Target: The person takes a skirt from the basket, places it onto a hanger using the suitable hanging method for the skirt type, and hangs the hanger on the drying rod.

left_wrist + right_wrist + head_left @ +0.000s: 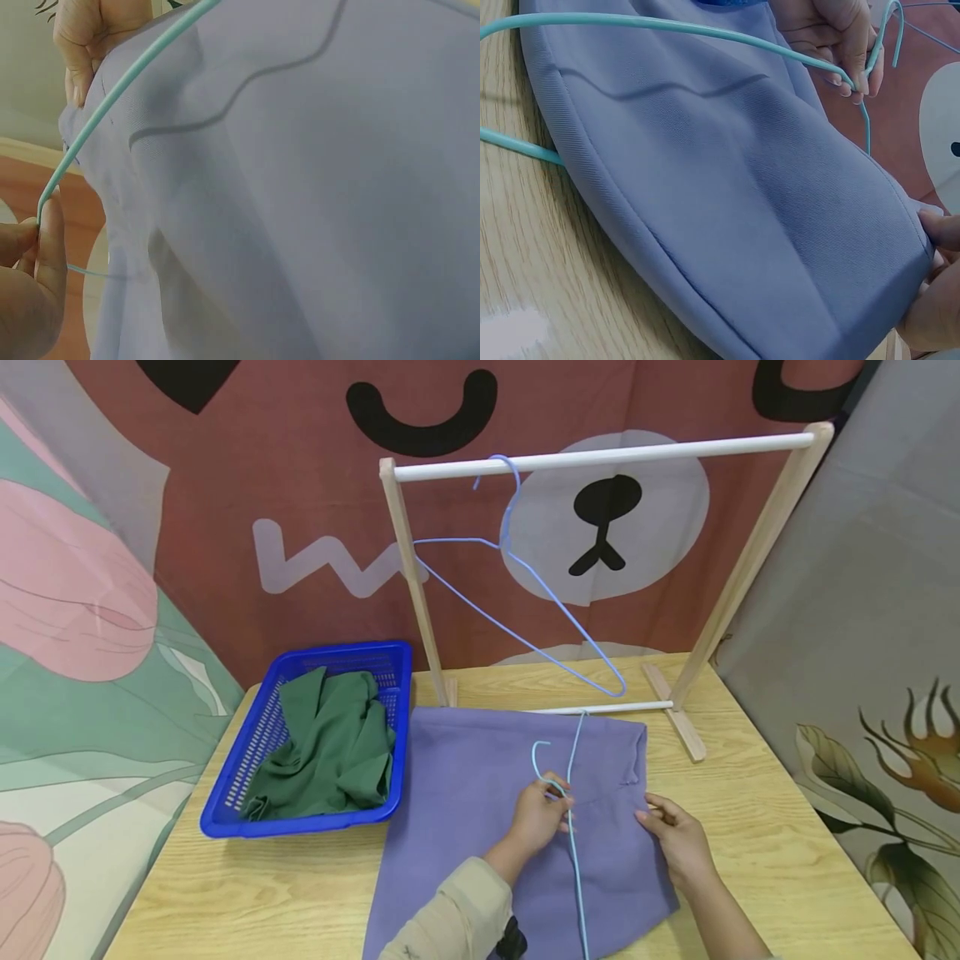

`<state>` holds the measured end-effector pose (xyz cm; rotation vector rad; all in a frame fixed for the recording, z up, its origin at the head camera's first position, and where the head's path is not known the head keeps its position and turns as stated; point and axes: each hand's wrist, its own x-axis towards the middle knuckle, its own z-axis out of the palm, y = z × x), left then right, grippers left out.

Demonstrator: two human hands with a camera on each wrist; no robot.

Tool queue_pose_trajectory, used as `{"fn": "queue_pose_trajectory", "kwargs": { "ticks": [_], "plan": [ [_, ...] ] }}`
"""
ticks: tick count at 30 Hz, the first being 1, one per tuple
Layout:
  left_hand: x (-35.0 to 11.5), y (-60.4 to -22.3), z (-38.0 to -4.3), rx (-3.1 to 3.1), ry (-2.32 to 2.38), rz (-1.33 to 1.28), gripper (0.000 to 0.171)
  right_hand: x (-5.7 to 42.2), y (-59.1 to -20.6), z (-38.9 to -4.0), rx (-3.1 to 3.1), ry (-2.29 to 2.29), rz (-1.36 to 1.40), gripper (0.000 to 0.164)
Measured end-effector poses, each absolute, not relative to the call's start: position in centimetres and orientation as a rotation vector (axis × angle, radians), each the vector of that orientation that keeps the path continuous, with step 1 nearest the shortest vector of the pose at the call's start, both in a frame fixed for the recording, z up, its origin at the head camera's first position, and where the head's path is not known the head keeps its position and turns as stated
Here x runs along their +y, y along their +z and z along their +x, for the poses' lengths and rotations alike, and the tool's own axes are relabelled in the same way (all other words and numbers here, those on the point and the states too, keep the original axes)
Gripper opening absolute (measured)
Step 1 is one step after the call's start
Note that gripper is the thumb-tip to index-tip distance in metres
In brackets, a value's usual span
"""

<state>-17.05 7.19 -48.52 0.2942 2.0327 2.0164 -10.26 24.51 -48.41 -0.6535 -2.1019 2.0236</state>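
My left hand [534, 817] pinches the teal wire hanger [573, 852] near the base of its hook, thumb and fingers closed on the wire; the wrist view shows my fingertips [46, 232] clamped on it. The hanger lies on top of the purple garment [480, 793], its hook curling up just beyond my left hand and one long wire running back toward me between my two hands. My right hand [678, 839] grips the right edge of the purple garment, the cloth nipped between thumb and fingers. The garment is spread flat on the wooden worktop [765, 827] under both hands.

Just beyond my hands stands a wooden rack [408, 560] with a white rail, and a light blue hanger [525, 602] hooks over that rail, hanging tilted. Off to the left of my left hand, well apart, a blue basket [240, 768] sits on the worktop with a crumpled green cloth [330, 743] inside it.
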Motion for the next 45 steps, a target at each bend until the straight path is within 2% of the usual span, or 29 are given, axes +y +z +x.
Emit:
{"fn": "queue_pose_trajectory", "kwargs": {
  "ticks": [7, 13, 22, 32, 42, 45],
  "plan": [
    [6.8, -48.5, -17.1, 2.096, 1.988, 0.333, 0.013, 24.3, -48.2, -10.2, -2.060, 2.019, -0.616, 0.022],
    [6.5, -48.2, -17.0, 2.110, 1.992, 0.337, 0.013, 24.1, -48.0, -10.1, -2.001, 2.050, -0.574, 0.030],
    [5.8, -48.0, -16.9, 2.104, 2.023, 0.312, 0.014, 23.9, -47.6, -9.9, -1.980, 2.051, -0.569, 0.029],
    [4.5, -44.8, -15.9, 2.118, 2.039, 0.278, 0.011, 23.8, -47.5, -10.0, -1.924, 2.064, -0.538, 0.033],
    [4.6, -47.4, -17.0, 2.185, 2.044, 0.283, 0.013, 23.8, -47.4, -10.0, -1.887, 2.069, -0.501, 0.032],
    [4.4, -46.6, -16.7, 2.260, 2.016, 0.294, 0.012, 23.8, -47.4, -9.9, -1.878, 2.069, -0.492, 0.033]
  ]
}}
